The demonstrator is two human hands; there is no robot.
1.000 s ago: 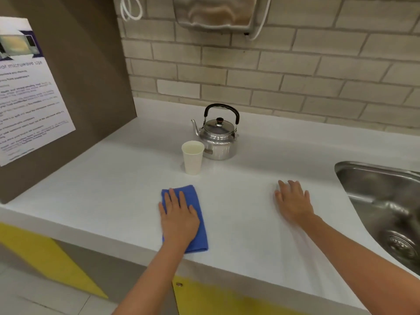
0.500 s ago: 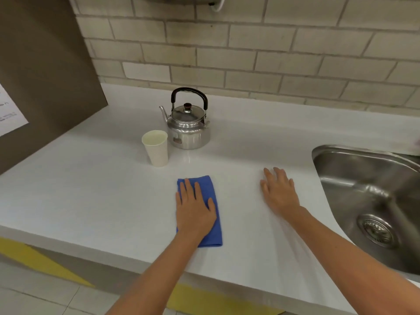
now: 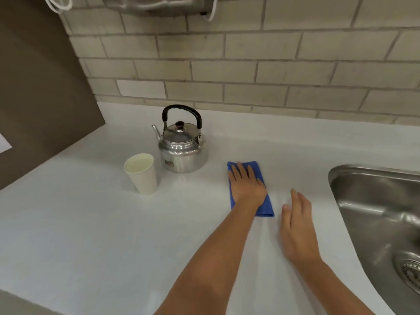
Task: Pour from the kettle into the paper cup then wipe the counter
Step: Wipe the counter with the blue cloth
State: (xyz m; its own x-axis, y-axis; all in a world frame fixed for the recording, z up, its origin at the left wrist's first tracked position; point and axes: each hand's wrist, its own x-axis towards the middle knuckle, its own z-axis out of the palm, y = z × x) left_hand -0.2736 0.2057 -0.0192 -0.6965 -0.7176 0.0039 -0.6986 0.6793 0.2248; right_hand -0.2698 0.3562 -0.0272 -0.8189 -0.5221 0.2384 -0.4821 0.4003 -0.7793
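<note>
A shiny metal kettle [image 3: 183, 151] with a black handle stands upright on the white counter [image 3: 79, 223], spout pointing left. Just to its front left is a white paper cup [image 3: 141, 173], upright. My left hand [image 3: 246, 184] lies flat, palm down, on a folded blue cloth [image 3: 264, 206] to the right of the kettle and presses it to the counter. My right hand [image 3: 295, 226] rests flat on the bare counter right beside the cloth, fingers straight, holding nothing.
A steel sink [image 3: 381, 223] with a drain is sunk into the counter at the right. A tiled wall [image 3: 250, 64] runs behind, a brown panel [image 3: 41, 92] closes the left side, and a metal dispenser [image 3: 159, 5] hangs above.
My left hand has slid the blue cloth away from the front edge, rightward and farther back, to beside the kettle. My right hand has stayed on the counter, now close to the cloth.
</note>
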